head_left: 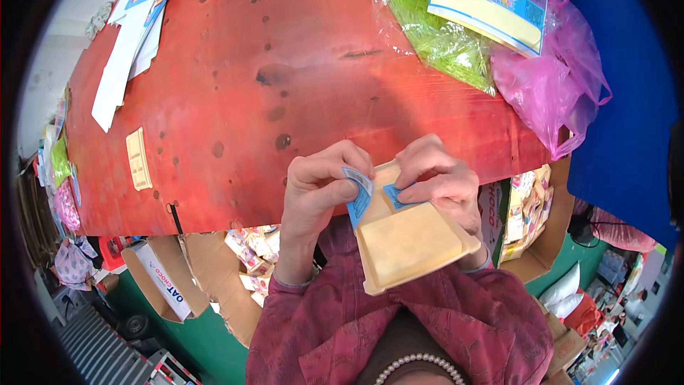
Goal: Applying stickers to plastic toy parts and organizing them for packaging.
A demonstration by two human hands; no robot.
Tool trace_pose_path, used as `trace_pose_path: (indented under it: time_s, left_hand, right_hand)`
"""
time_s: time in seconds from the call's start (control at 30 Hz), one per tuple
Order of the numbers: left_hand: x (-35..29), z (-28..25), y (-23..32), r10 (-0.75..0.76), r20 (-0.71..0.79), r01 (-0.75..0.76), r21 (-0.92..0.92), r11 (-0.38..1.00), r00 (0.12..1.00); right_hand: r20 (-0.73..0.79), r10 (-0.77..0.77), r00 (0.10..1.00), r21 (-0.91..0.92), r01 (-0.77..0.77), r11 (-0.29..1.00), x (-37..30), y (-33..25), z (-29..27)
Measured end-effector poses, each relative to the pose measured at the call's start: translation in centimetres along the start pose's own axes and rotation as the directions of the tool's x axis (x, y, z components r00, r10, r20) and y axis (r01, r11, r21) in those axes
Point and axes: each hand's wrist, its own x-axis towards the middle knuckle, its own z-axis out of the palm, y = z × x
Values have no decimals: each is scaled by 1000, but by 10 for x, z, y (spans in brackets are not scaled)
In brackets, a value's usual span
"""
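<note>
Held up at the table's near edge is a beige plastic tray (410, 246) with a raised, rounded-square middle. My left hand (313, 182) is closed, its thumb and forefinger pinching a blue printed paper label (361, 198) that curls up at the tray's upper left corner. On the tray's upper part lies a second blue paper piece (400, 199); whether the two are joined I cannot tell. My right hand (445, 182) grips the tray's upper right side, with its fingertips against that second piece.
A small beige compartment tray (139, 159) rests on the red table (214, 100). White card sheets (128, 50) lie far left. Green filler in a clear bag (442, 43), a printed sheet (488, 11) and a pink plastic bag (548, 85) sit far right. Cardboard boxes (545, 253) of wrapped packets stand below the table edge.
</note>
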Motion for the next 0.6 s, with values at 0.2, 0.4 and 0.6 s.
trace_pose_path:
  time_s: [0.2, 0.4, 0.6]
  left_hand:
    - [-2, 1, -3, -36, 92, 30, 62, 998, 995]
    - [-1, -2, -2, -142, 156, 127, 104, 986, 977]
    - [-5, -1, -6, -201, 127, 193, 74, 979, 971]
  right_hand:
    - [-48, -14, 999, -33, 12, 999, -7, -11, 5]
    - [-25, 3, 1000, 27, -2, 1000, -12, -10, 6]
    - [-55, 15, 998, 90, -10, 996, -17, -7, 9]
